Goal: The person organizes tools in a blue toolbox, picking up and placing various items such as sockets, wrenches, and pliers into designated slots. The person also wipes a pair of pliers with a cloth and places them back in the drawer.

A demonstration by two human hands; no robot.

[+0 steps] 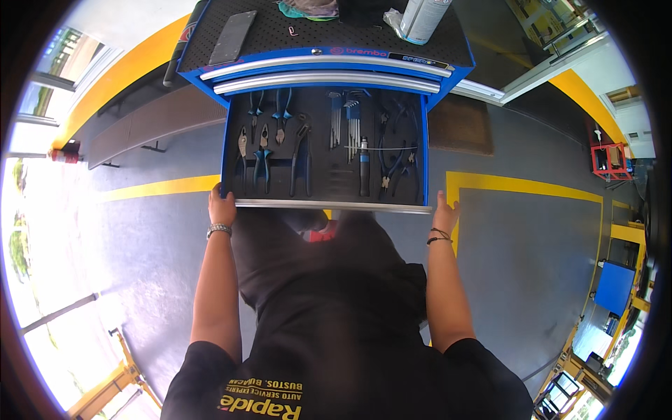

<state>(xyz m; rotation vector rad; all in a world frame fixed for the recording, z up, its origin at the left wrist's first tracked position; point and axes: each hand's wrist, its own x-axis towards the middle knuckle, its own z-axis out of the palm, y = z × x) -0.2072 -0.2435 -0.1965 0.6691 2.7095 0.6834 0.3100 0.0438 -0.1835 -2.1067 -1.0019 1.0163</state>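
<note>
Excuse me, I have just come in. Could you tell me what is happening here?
A person in a black shirt is at a blue metal tool cabinet with a wide, dark-lined drawer open. The left hand is at the drawer's front left corner; the right hand, fingers spread, is beside the front right corner, and whether it touches is unclear. Inside lie blue-handled pliers on the left and thin silver hex keys farther right. Neither hand holds a tool.

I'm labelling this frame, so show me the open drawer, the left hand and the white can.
Open drawer (336, 206), head view: silver front edge.
Left hand (222, 207), head view: back of the hand.
White can (424, 22), head view: side wall.
</note>
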